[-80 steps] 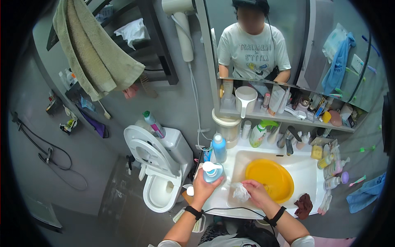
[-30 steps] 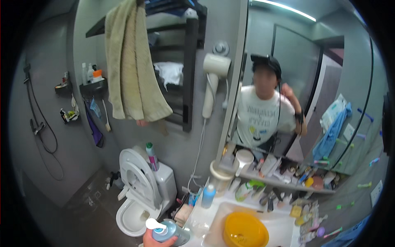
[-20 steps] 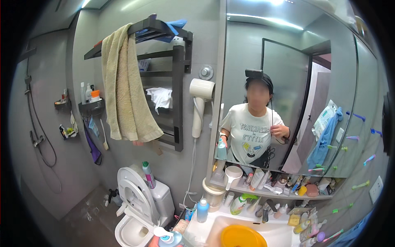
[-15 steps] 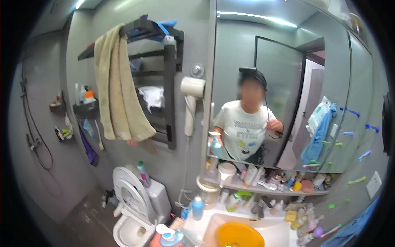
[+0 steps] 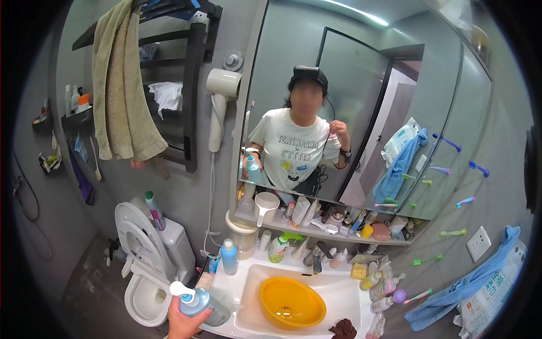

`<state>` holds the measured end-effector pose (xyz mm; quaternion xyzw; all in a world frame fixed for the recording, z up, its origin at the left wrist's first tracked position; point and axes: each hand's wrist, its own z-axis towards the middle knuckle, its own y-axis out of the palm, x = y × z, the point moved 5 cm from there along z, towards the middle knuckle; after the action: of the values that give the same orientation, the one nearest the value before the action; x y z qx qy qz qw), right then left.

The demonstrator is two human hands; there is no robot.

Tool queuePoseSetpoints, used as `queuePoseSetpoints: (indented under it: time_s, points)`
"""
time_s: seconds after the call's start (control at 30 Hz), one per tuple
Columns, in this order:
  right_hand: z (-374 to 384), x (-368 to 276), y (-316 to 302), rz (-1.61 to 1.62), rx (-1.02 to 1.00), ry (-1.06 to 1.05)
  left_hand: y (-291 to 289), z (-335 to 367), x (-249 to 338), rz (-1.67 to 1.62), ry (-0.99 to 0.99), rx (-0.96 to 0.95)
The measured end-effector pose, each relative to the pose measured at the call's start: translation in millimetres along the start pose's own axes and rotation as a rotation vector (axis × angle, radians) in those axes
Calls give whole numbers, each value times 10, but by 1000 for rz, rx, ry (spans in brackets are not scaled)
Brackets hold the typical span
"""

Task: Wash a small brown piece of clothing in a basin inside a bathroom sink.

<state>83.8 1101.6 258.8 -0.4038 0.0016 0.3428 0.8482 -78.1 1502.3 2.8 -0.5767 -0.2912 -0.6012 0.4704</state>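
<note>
At the lower left, my left hand [image 5: 182, 323] is closed around a light-blue pump bottle [image 5: 210, 309] with a white pump head, tilted over the left end of the sink counter. My right hand [image 5: 340, 130] shows only in the mirror, raised at shoulder height with its fingers closed on a thin black cable [image 5: 326, 146]. Right of the bottle, an orange-yellow basin [image 5: 285, 288] sits in the white sink [image 5: 353, 291], with a light reflection at its bottom. A crumpled dark-brown cloth [image 5: 343, 329] lies at the sink's front edge.
A faucet [image 5: 317, 257] stands behind the basin. Blue bottle [image 5: 229, 257], green pump bottle [image 5: 278, 248] and several toiletries line the counter. Left are an open toilet [image 5: 148, 294] and a towel rack [image 5: 195, 96]. Toothbrushes and a blue towel [image 5: 463, 282] hang on the right wall.
The view has tipped downward and shifted right, so more of the sink, the brown cloth and my left hand show. The pump bottle stays in my left hand.
</note>
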Motion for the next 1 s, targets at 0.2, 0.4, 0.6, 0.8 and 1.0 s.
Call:
queuePoseSetpoints:
  time_s: [0.2,0.4,0.6,0.8,1.0]
  points:
    - [208,536,296,459,-123,319,-86,-87,124,221,28,34]
    - [467,551,-300,543,-310,212,-64,-100,59,-46,7,-12]
    - [808,654,-1147,354,479,308,114,-23,-77,40,-29,-14]
    - [833,727,-1103,328,493,205,58,-93,-28,5,-19,-90]
    - [839,651,-1060,285,512,143,37,-220,83,9,-60,-65]
